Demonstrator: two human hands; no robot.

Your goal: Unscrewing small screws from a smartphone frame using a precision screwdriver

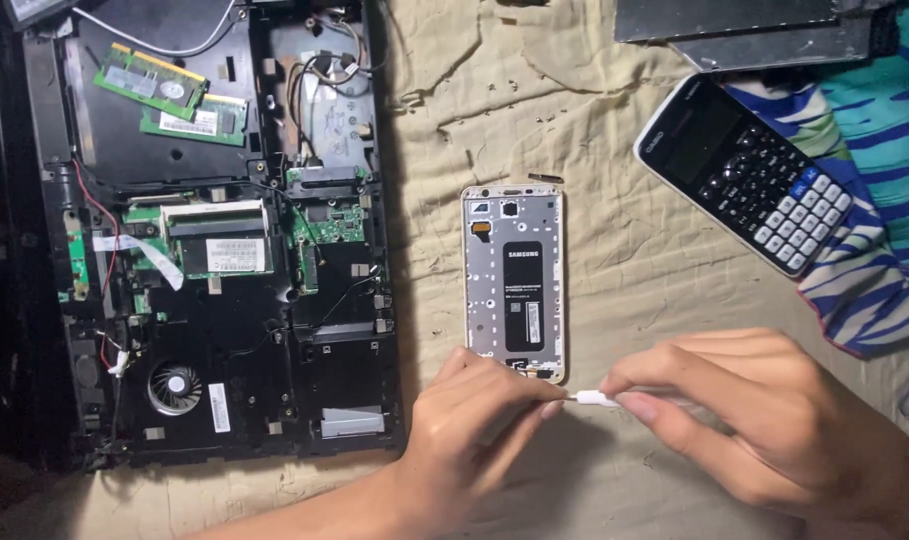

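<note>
A smartphone (513, 282) with its back cover off lies on a beige cloth (615, 250), its black battery and metal frame showing. My left hand (470, 420) rests at the phone's bottom edge, fingers curled against its lower corner. My right hand (775, 420) pinches a small white plug (597, 398) just right of the phone's bottom corner, its metal tip pointing left at my left fingertips. What lies under my left fingers is hidden.
An opened black laptop (215, 230) with exposed boards, fan and two green memory sticks (170, 95) fills the left. A black calculator (750, 170) lies at upper right on blue striped fabric (875, 200). A tiny part (545, 178) sits above the phone. Dark panels (745, 25) lie along the top.
</note>
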